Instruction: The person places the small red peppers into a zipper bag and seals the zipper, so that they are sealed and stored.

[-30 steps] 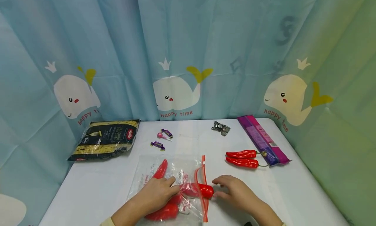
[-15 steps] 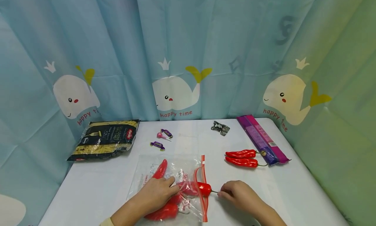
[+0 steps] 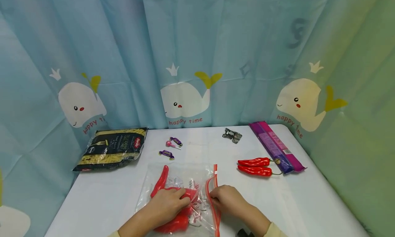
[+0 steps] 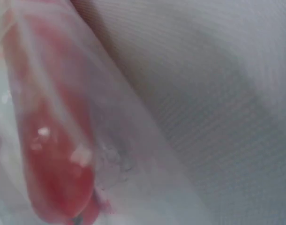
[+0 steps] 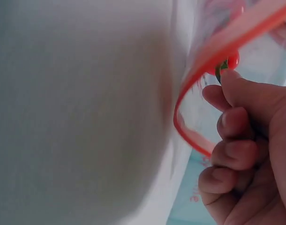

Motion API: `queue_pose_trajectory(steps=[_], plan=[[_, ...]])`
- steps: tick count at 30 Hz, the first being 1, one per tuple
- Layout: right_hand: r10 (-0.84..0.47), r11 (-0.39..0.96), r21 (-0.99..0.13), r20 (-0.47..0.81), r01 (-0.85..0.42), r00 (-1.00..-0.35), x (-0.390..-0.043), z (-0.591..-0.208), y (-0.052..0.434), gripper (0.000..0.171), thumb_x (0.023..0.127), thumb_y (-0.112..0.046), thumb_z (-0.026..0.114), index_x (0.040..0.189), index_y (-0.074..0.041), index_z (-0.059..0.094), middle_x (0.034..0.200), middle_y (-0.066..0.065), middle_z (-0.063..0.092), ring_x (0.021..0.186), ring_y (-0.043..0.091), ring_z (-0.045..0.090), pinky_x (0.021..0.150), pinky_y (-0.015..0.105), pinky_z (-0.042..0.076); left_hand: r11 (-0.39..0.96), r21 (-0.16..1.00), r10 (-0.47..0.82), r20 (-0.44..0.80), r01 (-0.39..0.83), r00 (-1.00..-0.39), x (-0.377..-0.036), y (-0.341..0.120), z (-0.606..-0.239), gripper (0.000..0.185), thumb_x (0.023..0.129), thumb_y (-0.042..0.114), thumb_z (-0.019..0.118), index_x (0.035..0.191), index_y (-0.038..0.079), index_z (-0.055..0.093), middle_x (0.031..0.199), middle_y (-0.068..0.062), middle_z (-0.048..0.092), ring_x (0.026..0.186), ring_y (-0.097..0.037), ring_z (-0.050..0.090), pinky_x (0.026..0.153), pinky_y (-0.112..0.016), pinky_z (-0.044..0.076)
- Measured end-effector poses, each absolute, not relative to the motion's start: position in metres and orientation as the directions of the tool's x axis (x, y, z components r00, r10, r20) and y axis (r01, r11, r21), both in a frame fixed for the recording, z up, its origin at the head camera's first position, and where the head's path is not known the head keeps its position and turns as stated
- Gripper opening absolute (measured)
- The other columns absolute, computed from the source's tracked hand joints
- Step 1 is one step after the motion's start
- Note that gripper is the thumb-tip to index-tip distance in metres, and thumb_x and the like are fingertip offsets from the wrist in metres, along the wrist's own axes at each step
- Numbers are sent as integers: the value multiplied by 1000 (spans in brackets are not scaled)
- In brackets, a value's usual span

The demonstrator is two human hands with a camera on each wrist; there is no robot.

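A clear zip bag (image 3: 192, 172) with a red-edged mouth lies flat, its mouth facing right. Several red chili peppers (image 3: 161, 182) show through the plastic. My left hand (image 3: 166, 204) lies over the bag with curled fingers, gripping its plastic above the peppers. In the left wrist view a red chili pepper (image 4: 58, 168) sits inside the film. At the mouth, my right hand (image 3: 229, 199) pinches the green stem (image 5: 220, 70) of a red chili pepper (image 5: 234, 61) between thumb and forefinger. The red strip (image 5: 227, 40) curves around its fingertips.
Two red chili peppers (image 3: 254, 171) lie to the right, beside a long purple packet (image 3: 277, 148). A Barilla pasta bag (image 3: 112, 149) is at the back left. Wrapped candies (image 3: 166, 154), a pink lollipop (image 3: 168, 144) and a dark wrapper (image 3: 232, 135) lie toward the back.
My right hand took the protruding chili pepper's stem and moved left to the bag's mouth, pushing that pepper inside. The upper pepper in the bag shifted left. My left hand has stayed nearly in place.
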State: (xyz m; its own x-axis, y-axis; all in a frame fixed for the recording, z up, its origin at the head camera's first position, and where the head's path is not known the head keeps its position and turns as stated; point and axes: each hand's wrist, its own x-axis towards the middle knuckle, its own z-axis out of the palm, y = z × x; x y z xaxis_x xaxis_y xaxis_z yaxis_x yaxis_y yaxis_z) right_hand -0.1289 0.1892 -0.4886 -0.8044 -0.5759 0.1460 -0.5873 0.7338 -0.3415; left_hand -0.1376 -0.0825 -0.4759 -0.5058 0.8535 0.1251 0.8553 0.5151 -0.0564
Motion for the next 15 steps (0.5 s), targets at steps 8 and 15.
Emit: queue_pose_trajectory(steps=[8, 15], plan=[[-541, 734, -422, 111, -532, -834, -127, -488, 199, 4, 87, -13, 73, 83, -16, 75, 72, -18, 60, 64, -2, 47, 60, 24, 44, 517, -63, 852, 127, 853, -507, -137, -82, -476, 21, 88, 35, 76, 102, 33, 59, 96, 8, 61, 71, -7, 57, 63, -21, 48], [-434, 771, -456, 135, -444, -891, -127, -475, 237, 7, 88, -22, 78, 91, -15, 75, 79, -17, 60, 70, 0, 50, 64, 27, 47, 514, -72, 852, 160, 855, -499, -138, -84, -477, 23, 87, 35, 77, 100, 32, 59, 94, 7, 60, 70, -6, 57, 61, -20, 48]])
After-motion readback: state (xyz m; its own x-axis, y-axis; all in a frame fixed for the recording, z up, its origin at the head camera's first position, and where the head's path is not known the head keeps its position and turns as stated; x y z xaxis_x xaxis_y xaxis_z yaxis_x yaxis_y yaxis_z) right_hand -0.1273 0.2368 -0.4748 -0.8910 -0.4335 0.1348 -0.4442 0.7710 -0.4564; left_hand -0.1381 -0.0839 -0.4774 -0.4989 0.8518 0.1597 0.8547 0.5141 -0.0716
